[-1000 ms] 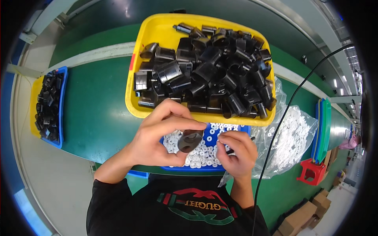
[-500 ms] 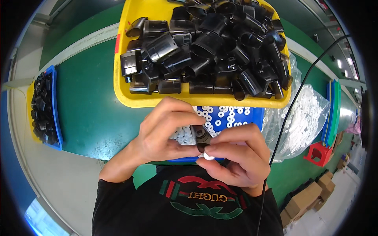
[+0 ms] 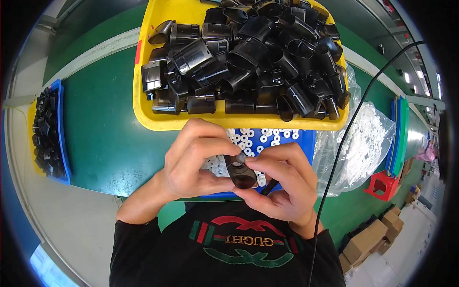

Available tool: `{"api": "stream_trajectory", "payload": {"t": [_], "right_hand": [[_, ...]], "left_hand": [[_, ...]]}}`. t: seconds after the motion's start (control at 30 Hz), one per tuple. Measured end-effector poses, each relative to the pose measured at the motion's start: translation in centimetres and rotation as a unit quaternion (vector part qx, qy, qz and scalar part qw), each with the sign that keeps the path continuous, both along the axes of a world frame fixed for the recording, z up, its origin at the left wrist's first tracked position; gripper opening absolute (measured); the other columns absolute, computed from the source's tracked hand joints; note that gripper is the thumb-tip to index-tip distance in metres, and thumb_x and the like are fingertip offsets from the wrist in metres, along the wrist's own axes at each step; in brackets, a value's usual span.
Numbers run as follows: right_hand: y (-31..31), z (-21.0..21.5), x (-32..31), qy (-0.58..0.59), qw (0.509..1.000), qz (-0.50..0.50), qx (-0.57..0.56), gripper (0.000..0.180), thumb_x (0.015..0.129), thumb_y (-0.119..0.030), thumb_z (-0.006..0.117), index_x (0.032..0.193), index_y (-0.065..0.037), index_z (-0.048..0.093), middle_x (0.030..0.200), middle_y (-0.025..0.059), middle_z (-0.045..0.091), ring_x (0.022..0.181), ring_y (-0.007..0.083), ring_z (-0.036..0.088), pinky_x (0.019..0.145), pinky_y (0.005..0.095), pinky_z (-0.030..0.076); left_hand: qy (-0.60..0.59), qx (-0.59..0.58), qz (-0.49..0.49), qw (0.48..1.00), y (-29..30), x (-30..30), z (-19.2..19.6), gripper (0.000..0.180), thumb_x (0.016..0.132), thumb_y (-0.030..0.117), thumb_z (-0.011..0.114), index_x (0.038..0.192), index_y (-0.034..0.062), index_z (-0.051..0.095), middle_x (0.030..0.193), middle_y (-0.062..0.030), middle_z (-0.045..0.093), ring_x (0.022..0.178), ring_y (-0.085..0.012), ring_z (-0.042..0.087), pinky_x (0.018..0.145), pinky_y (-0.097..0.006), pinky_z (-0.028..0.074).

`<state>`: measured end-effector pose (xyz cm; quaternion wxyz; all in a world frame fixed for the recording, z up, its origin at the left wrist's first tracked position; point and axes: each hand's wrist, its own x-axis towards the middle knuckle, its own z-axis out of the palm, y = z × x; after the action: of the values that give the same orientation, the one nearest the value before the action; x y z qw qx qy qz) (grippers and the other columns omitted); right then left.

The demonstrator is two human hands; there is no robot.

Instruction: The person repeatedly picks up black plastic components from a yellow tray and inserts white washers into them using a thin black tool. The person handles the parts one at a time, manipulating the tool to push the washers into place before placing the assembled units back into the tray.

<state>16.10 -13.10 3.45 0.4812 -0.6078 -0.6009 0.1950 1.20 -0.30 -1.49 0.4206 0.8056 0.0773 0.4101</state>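
Observation:
A black tubular plastic part (image 3: 242, 177) is between my hands, its open end tilted toward me. My left hand (image 3: 193, 160) grips it from the left, thumb below and fingertips along the top. My right hand (image 3: 287, 179) closes on its right side, with the thumb by the lower rim. A small whitish piece (image 3: 241, 157) shows at the upper end of the part, right by my right index fingertip. Out of my right palm sticks a short dark rod-like thing (image 3: 269, 187); what it belongs to is hidden by the fingers.
Just beyond my hands lies a blue tray (image 3: 308, 143) with many white rings (image 3: 263, 138). A yellow bin (image 3: 162, 123) heaped with black parts overhangs it. A clear bag of white pieces (image 3: 366, 136) is at right, crossed by a black cable (image 3: 340, 143). More filled bins (image 3: 62, 129) stand far left.
The black part has turned, so its open end and length now show. My right hand has shifted up along it, and the white ring at its fingertips is no longer plainly visible.

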Motion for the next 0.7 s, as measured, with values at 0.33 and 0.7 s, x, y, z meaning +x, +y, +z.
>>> {"api": "stream_trajectory", "payload": {"t": [0.33,0.7], "right_hand": [[-1.2,0.9,2.3,0.286,0.941,0.087,0.158,0.014,0.075,-0.001,0.070,0.089,-0.002,0.067,0.078,0.0117,0.065,0.063,0.0194,0.060,0.056,0.0261,0.048],[2.1,2.5,0.3,0.385,0.879,0.193,0.206,0.023,0.071,0.010,0.068,0.068,-0.008,0.053,0.065,0.0047,0.057,0.050,0.0142,0.047,0.040,0.0245,0.030]], "left_hand": [[0.026,-0.193,-0.156,0.968,-0.1,-0.5,0.1,0.049,0.073,-0.010,0.078,0.102,0.0056,0.043,0.091,-0.0186,0.063,0.080,-0.0235,0.066,0.063,-0.033,0.052],[0.056,-0.202,-0.179,0.961,-0.6,-0.7,-1.0,0.053,0.076,0.000,0.083,0.107,0.0025,0.041,0.087,-0.0160,0.062,0.074,-0.0172,0.062,0.060,-0.027,0.051]]}}
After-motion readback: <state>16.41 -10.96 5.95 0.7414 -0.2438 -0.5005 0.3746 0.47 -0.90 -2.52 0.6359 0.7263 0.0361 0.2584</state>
